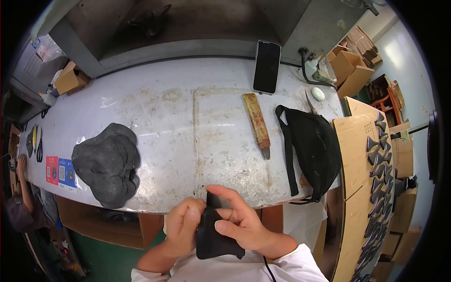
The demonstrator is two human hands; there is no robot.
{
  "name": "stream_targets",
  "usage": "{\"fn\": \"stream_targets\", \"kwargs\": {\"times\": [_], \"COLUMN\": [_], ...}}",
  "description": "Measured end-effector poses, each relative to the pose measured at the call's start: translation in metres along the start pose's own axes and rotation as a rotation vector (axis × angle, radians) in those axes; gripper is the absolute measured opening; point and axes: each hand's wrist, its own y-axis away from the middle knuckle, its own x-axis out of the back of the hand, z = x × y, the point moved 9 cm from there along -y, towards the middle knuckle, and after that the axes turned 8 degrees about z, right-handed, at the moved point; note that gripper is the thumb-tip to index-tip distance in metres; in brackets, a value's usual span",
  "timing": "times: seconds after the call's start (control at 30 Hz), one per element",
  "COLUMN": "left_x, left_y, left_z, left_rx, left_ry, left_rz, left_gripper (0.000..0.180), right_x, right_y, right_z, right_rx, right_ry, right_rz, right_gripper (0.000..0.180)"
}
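Observation:
Close to my body, at the table's front edge, both hands hold a smooth black moulded piece (217,239), wide at the bottom and narrower at the top. My left hand (185,223) is closed on its upper left side. My right hand (242,223) grips the right side, thumb on the front and index finger curved over the top. A thin dark flat part shows between the hands; I cannot tell whether it belongs to the piece. A large dark grey lump (107,164), soft-looking and folded, lies on the table to the left.
On the table (164,155) lie a worn, yellowish-brown-handled blade (256,123), a black waist bag (314,152), a white oval object (318,94) and an upright phone (267,67). Several black wedge-shaped pieces (376,174) line cardboard at right. Another person's arm (24,181) shows far left.

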Motion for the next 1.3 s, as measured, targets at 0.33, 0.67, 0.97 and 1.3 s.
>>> {"fn": "stream_targets", "kwargs": {"times": [0.33, 0.67, 0.97, 1.3], "left_x": [-0.009, -0.005, -0.008, -0.015], "left_y": [-0.002, -0.01, -0.016, -0.026], "left_z": [-0.017, 0.001, -0.017, -0.01], "left_rx": [0.373, 0.063, 0.193, 0.142], "left_ry": [0.108, -0.139, 0.116, 0.2], "left_rz": [-0.119, -0.128, 0.01, 0.135], "left_gripper": [0.027, 0.03, 0.033, 0.021], "right_x": [0.015, 0.01, 0.016, 0.027], "right_y": [0.005, 0.0, -0.007, -0.01], "right_z": [-0.022, -0.035, -0.026, -0.037], "right_rx": [0.308, 0.301, 0.147, 0.333], "right_ry": [0.263, 0.14, -0.159, -0.158], "right_rz": [0.197, 0.206, 0.237, 0.438], "right_gripper": [0.063, 0.078, 0.074, 0.066]}}
